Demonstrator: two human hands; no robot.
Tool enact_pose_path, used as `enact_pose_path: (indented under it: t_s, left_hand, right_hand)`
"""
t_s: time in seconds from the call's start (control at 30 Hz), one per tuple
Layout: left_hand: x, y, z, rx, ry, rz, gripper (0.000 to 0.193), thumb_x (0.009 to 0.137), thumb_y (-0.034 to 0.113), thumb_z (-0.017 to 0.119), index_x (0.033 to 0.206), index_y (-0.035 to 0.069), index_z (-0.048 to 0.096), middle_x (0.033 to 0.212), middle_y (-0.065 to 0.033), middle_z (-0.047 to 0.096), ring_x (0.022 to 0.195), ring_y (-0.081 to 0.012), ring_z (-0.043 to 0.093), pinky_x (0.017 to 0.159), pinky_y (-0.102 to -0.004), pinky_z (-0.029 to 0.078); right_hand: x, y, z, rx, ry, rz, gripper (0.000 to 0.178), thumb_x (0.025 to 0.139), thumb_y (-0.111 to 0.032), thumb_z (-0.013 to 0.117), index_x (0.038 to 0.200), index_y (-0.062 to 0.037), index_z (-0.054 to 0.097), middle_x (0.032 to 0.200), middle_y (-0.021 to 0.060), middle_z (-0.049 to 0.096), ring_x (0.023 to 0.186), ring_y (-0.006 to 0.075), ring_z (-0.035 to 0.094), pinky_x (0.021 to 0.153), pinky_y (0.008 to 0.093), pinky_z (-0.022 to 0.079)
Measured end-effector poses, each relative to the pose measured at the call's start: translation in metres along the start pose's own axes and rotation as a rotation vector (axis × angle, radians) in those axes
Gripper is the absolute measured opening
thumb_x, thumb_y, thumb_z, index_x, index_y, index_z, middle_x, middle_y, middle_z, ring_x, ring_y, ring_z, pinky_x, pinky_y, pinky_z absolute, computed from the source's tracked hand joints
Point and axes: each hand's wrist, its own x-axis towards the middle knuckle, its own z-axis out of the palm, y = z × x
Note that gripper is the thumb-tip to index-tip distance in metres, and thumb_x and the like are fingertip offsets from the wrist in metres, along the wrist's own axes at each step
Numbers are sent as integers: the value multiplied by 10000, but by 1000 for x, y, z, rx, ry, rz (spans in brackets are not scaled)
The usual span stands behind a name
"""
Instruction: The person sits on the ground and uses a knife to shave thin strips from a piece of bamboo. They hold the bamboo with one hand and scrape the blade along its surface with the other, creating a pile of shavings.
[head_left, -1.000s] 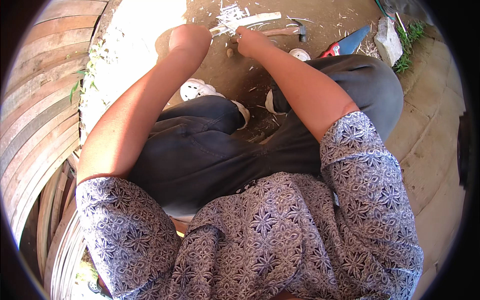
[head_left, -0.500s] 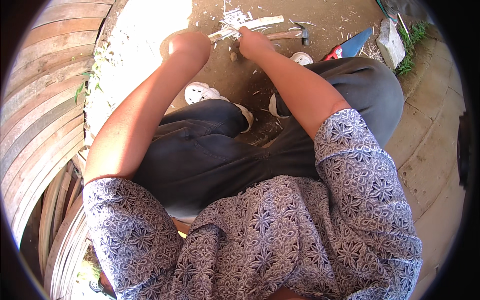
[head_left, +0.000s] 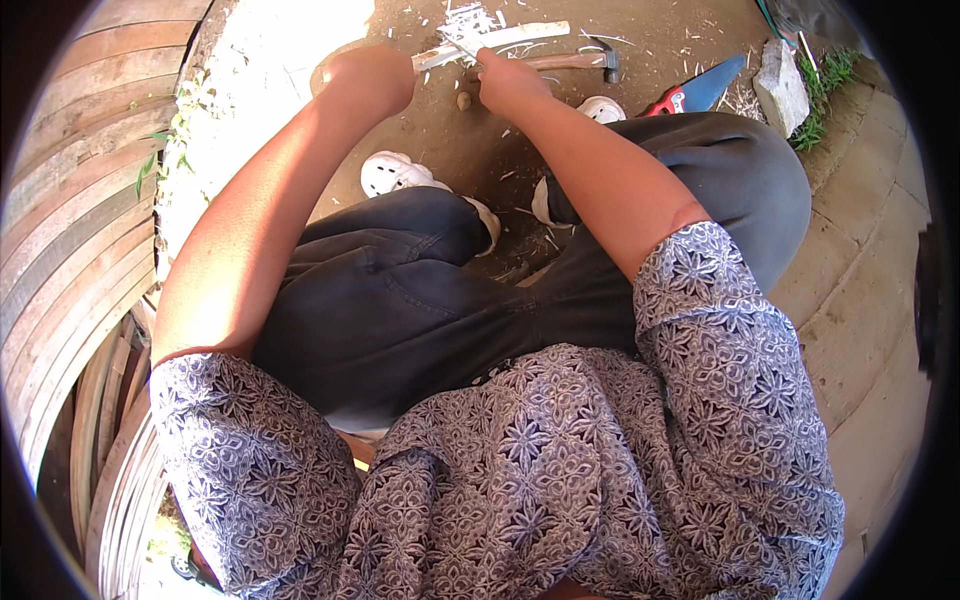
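Observation:
My left hand (head_left: 372, 80) is closed around the near end of a pale wooden stick (head_left: 535, 32), which slants away to the right just above the ground. My right hand (head_left: 512, 85) is closed too, against the near side of the stick. From its fingers a thin knife blade (head_left: 462, 45) points up and left across the wood; the handle is hidden in the fist. Pale wood shavings (head_left: 472, 18) lie heaped beyond the stick. Just past my right hand lies a hammer (head_left: 570, 62) with a wooden handle.
A handsaw (head_left: 712, 84) with a red handle lies at the right by a stone block (head_left: 782, 88) and grass. Wooden slats (head_left: 95, 150) curve along the left side. White clogs (head_left: 395, 175) are on my feet, and a small round stone (head_left: 463, 100) sits between my arms.
My left hand has shifted slightly up and left, with the stick's near end moving along. The blade still crosses the stick, and my right hand has barely moved.

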Motion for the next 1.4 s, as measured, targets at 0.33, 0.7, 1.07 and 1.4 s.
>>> enact_pose_path:
  t_s: [0.33, 0.7, 1.07, 1.4]
  left_hand:
    - [8, -6, 5, -56, -1, 6, 462, 1040, 402, 441, 1062, 35, 722, 985, -155, 736, 929, -332, 712, 830, -476, 550]
    - [-1, -3, -14, -126, -161, -53, 467, 1059, 394, 380, 1171, 81, 709, 1132, -110, 718, 1068, -296, 680, 938, -482, 518]
    - [6, -7, -4, -99, -138, -37, 454, 1048, 392, 403, 1171, 79, 708, 1123, -117, 721, 1060, -305, 684, 919, -488, 531]
    - [4, -5, -1, -49, -44, -18, 436, 1040, 373, 421, 1131, 70, 722, 1091, -120, 725, 1021, -312, 697, 873, -487, 545]
  right_hand:
    - [0, 0, -8, 83, 42, -12, 338, 964, -187, 539, 1295, -128, 573, 1195, 173, 682, 1154, 356, 644, 936, 483, 525]
    - [-16, -7, -15, 1, 2, -7, 351, 970, -144, 517, 1318, -155, 558, 1177, 165, 687, 1146, 357, 648, 930, 480, 535]
    - [0, -5, -9, 88, 67, -15, 340, 990, -219, 506, 1317, -140, 558, 1181, 164, 690, 1103, 369, 661, 915, 487, 525]
    - [-29, -10, -7, 127, 64, -119, 334, 1003, -278, 528, 1302, -132, 557, 1101, 232, 692, 1073, 423, 648, 911, 505, 502]
